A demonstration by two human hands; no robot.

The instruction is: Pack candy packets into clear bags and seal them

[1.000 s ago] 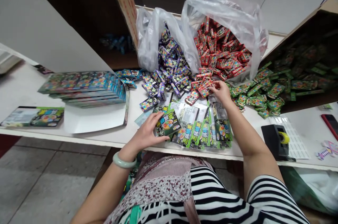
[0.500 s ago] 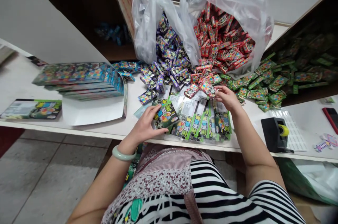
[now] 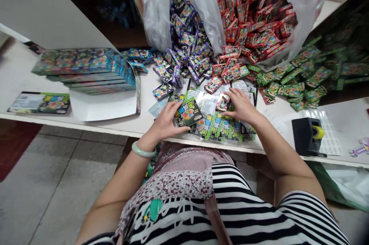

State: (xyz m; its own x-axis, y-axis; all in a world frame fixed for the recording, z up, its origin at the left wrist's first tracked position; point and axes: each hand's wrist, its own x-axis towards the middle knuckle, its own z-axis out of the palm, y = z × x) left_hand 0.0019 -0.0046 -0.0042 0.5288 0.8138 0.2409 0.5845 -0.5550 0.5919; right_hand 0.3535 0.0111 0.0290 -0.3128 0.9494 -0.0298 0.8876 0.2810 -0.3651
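My left hand (image 3: 165, 122) grips a green printed bag (image 3: 188, 113) at the table's near edge, fingers curled over its left side. My right hand (image 3: 241, 105) pinches a small red box (image 3: 223, 102) over a fanned row of green bags (image 3: 219, 126) lying flat in front of me. Behind them spill piles of small purple boxes (image 3: 187, 50), red boxes (image 3: 253, 18) and green boxes (image 3: 296, 79).
Clear plastic bags (image 3: 155, 10) hold the purple and red boxes. A stack of flat filled packs (image 3: 83, 68) sits left on a white sheet (image 3: 100, 108), a single pack (image 3: 40, 102) farther left. A black tape dispenser (image 3: 308, 136) stands right. The white table edge (image 3: 86, 125) runs near.
My right hand has drawn back from the red pile toward me with a small red box. The camera has tilted downward. My left hand stays on the green bag.
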